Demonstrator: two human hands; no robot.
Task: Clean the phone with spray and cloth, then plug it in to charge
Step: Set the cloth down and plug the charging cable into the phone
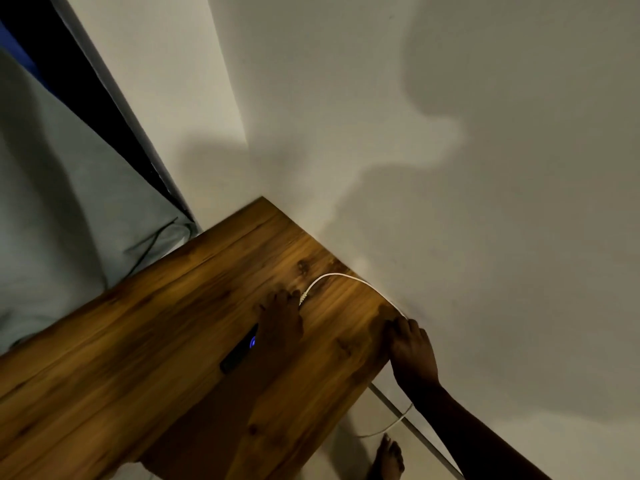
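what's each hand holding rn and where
Left hand lies over the phone, its fingertips at the white cable's plug. Right hand pinches the cable at the table edge.

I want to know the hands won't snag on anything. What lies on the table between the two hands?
In the head view, only the white cable arcs between left hand and right hand; otherwise bare wooden table.

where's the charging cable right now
In the head view, the white cable arcs over the table's far right corner by the wall, its plug at the left hand's fingertips.
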